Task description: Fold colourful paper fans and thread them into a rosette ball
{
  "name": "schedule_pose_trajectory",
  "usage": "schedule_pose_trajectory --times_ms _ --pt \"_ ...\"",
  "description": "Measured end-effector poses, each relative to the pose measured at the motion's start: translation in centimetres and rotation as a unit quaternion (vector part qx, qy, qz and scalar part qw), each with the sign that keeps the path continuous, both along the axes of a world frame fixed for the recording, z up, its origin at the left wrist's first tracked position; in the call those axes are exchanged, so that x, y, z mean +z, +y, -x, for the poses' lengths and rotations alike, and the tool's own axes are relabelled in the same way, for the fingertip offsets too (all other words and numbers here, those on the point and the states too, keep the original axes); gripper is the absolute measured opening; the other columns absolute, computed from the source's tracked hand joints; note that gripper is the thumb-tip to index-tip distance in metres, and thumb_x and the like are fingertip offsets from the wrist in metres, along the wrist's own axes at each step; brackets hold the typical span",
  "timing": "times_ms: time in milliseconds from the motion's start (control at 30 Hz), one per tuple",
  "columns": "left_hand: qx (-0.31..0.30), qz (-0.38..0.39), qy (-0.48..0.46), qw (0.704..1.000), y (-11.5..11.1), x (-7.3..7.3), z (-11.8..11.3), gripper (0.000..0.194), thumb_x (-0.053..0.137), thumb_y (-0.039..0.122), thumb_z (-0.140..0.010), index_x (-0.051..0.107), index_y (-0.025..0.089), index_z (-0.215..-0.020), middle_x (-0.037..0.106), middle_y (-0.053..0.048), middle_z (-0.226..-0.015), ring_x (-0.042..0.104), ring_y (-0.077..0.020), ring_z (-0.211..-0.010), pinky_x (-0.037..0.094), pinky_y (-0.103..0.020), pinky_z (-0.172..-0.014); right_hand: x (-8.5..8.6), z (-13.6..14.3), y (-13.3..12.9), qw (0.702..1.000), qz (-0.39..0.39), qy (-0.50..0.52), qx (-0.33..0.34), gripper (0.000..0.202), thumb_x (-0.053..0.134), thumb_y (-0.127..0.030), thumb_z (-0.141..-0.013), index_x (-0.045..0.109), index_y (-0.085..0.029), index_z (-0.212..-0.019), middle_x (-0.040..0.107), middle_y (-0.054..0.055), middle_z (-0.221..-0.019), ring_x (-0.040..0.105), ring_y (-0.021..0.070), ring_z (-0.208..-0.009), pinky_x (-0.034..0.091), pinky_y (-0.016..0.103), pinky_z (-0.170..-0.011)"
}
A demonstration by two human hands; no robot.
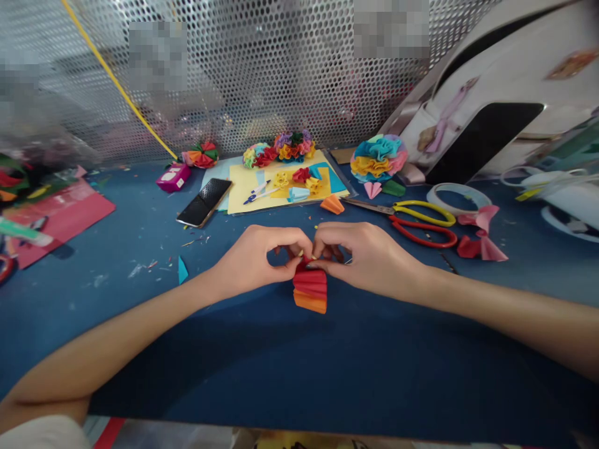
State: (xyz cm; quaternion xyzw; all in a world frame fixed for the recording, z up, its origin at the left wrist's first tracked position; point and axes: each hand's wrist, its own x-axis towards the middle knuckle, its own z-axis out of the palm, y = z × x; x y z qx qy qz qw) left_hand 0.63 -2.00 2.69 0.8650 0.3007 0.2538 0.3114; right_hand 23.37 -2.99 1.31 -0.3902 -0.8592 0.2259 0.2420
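Left hand (248, 259) and right hand (374, 255) come in from either side and meet mid-view over the counter (262, 374), near mirror poses. Wrists roughly in line with the forearms, backs of the hands up; thumb and index of each arch into a loop, tips close together, remaining fingers curled behind and partly hidden. Grip: both pinched on the top end of the pleated paper (310, 292); exact fingertip contact too small to resolve. Paper is thin, accordion-folded, red in the upper part with an orange band at the lower edge, ridges running side to side. It sits directly below the pinch, between the hands, projecting toward the person; can't tell if its lower edge touches the counter. Counter is dark blue, scuffed, with a blue paper scrap (182, 270) left of the left hand. Beyond the hands: flat yellow sheet (238, 187), glossy black phone (204, 202) to its left, ruffled multicolour paper flower (378, 165) to its right. Small orange folded piece (332, 204) near the tips of the scissors (392, 211), which have one yellow and one red handle loop. Perforated metal panel (281, 81) behind.
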Motion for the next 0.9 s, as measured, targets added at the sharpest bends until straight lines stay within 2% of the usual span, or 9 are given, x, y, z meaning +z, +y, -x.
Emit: schedule_pose_trajectory --times_ms 133,300,400,600,900 --pt "-0.006 0.013 -0.002 1.000 0.10 0.04 -0.01 0.022 0.059 0.003 -0.083 0.075 0.016 -0.090 0.076 0.000 -0.087 0.066 -0.0102 -0.076 0.048 -0.020 -0.071 -0.03 -0.06 0.06 1.000 0.008 0.006 -0.001 0.013 0.069 -0.011 -0.084 0.062 -0.020 -0.079 0.061 -0.004 -0.077 0.054 0.0096 -0.066 0.034 0.023 -0.060" --pt "-0.004 0.051 -0.002 0.999 0.19 0.09 -0.06 0.009 0.067 0.009 -0.086 0.072 0.016 -0.088 0.075 0.001 -0.085 0.066 -0.0104 -0.075 0.048 -0.021 -0.071 -0.15 -0.06 0.03 1.000 0.005 0.006 0.005 0.013 0.070 -0.012 -0.084 0.062 -0.020 -0.077 0.059 -0.005 -0.074 0.051 0.0094 -0.064 0.033 0.023 -0.059" --pt "0.018 0.074 -0.013 0.997 0.09 -0.02 -0.10 0.008 0.067 0.009 -0.087 0.070 0.017 -0.086 0.073 0.002 -0.081 0.065 -0.0108 -0.075 0.048 -0.021 -0.071 -0.16 -0.07 -0.02 1.000 0.005 0.009 0.008 0.013 0.071 -0.012 -0.085 0.064 -0.020 -0.079 0.060 -0.005 -0.075 0.052 0.0093 -0.065 0.033 0.023 -0.059" --pt "0.051 0.114 -0.039 0.991 -0.07 -0.10 -0.14 0.011 0.067 0.010 -0.086 0.067 0.016 -0.095 0.073 0.000 -0.084 0.069 -0.0129 -0.077 0.049 -0.023 -0.071 -0.08 -0.11 -0.09 1.000 0.008 0.013 0.006 0.012 0.074 -0.016 -0.087 0.065 -0.020 -0.080 0.061 -0.005 -0.076 0.053 0.0092 -0.065 0.034 0.023 -0.059" --pt "0.068 0.155 -0.047 0.984 -0.13 0.30 -0.15 0.007 0.074 0.011 -0.084 0.071 0.016 -0.086 0.078 0.000 -0.080 0.075 -0.0127 -0.078 0.052 -0.020 -0.072 -0.23 -0.15 0.13 1.000 -0.002 -0.003 0.012 0.013 0.072 -0.016 -0.088 0.063 -0.020 -0.079 0.060 -0.004 -0.075 0.051 0.0098 -0.064 0.031 0.024 -0.058"
